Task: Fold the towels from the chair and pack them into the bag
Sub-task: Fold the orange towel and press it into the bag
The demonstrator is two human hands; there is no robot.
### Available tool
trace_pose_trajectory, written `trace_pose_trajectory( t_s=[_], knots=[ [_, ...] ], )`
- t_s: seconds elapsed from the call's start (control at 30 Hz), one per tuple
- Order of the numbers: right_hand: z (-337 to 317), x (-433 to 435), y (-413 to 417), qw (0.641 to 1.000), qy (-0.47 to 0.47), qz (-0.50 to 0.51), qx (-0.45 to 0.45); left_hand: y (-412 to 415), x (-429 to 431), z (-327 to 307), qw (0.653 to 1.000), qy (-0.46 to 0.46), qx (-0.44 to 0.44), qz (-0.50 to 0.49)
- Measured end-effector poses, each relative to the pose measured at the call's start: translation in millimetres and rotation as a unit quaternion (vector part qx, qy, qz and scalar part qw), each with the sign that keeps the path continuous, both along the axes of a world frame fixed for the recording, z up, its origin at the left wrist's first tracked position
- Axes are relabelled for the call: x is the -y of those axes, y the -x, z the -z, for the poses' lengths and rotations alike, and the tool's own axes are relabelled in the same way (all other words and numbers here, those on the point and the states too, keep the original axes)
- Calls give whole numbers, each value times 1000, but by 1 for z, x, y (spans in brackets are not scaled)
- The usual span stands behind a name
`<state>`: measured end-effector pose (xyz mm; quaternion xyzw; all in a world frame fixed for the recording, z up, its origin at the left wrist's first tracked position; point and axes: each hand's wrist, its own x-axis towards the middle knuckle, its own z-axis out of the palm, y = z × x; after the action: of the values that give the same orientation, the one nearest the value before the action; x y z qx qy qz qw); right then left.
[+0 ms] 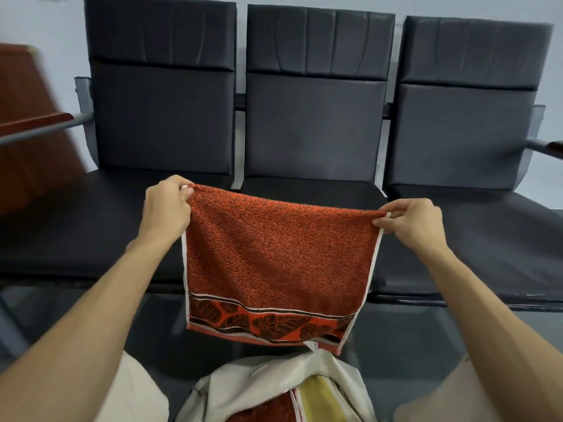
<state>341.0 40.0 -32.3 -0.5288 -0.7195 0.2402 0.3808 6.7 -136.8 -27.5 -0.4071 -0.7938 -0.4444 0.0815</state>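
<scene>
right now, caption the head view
Left hand and right hand hold a red terry towel by its corners above a white fabric bag

Soft, even, fairly dim indoor light leaves faint shadows. Motion blur smears the wooden furniture [27,117] at left; wide-angle distortion bows the chair backs [320,86].

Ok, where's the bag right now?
In the head view the white bag is open at the bottom centre, just below the hanging red towel and nearer the camera than the middle chair.
</scene>
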Motion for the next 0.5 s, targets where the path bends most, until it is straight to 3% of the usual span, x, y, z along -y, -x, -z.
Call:
trace_pose_trajectory(
  t_s=[0.27,0.4,0.5],
  knots=[
    [-3,-1,7,997,-68,30,-14,1,-3,5,999,-27,5,-21],
    [-7,7,15,994,89,-28,-62,7,-3,8,999,5,5,-45],
    [-8,5,16,978,191,-60,-55,9,-8,15,988,62,142,-8]
  ],
)
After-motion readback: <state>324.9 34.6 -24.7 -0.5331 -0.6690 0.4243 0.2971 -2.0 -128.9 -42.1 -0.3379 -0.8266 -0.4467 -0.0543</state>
